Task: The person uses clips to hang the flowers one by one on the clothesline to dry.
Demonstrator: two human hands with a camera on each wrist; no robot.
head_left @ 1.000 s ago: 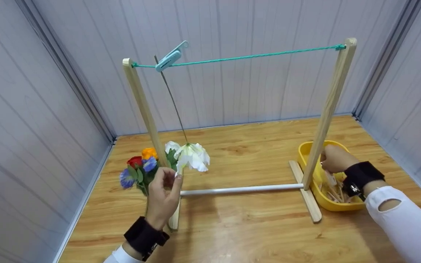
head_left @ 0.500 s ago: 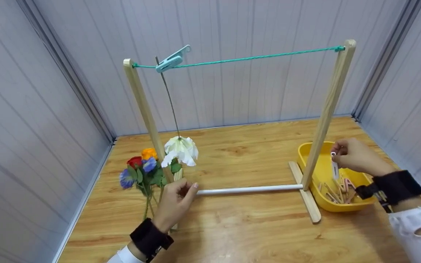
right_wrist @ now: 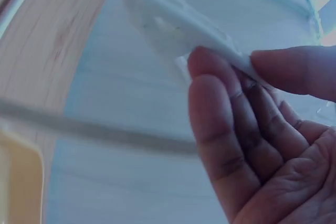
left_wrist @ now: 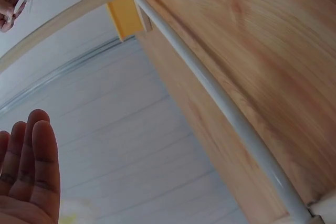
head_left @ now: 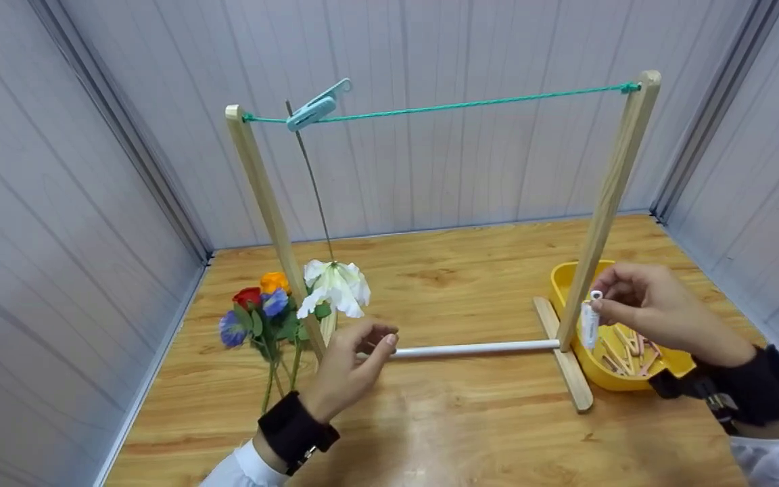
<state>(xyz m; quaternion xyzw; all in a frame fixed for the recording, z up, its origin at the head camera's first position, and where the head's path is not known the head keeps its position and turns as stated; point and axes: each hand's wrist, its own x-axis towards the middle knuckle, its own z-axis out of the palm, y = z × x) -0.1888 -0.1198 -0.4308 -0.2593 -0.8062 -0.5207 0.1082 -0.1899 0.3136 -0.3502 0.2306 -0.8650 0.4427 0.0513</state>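
Between thumb and fingers, my right hand [head_left: 656, 308] pinches a white clothespin [head_left: 589, 326] beside the right post, over the yellow basket. The right wrist view shows the same clothespin [right_wrist: 184, 22] held near one end. My left hand [head_left: 356, 365] holds nothing; it hovers near the white crossbar [head_left: 477, 349], its fingers loosely bent. In the left wrist view that hand's fingers [left_wrist: 44, 156] are extended. A white flower [head_left: 335, 287] hangs head down from the green cord [head_left: 470, 105], its stem gripped by a light blue clothespin [head_left: 313, 112] near the left post.
Red, orange and blue flowers [head_left: 261, 304] lie on the table by the left post [head_left: 257, 182]. The yellow basket [head_left: 619, 382] with several clothespins stands against the right post [head_left: 612, 196]. Panelled walls enclose the wooden table [head_left: 450, 433].
My right hand has come up out of the basket with the white clothespin and moved left. My left hand has left the white flower and moved right; the flower has swung left.
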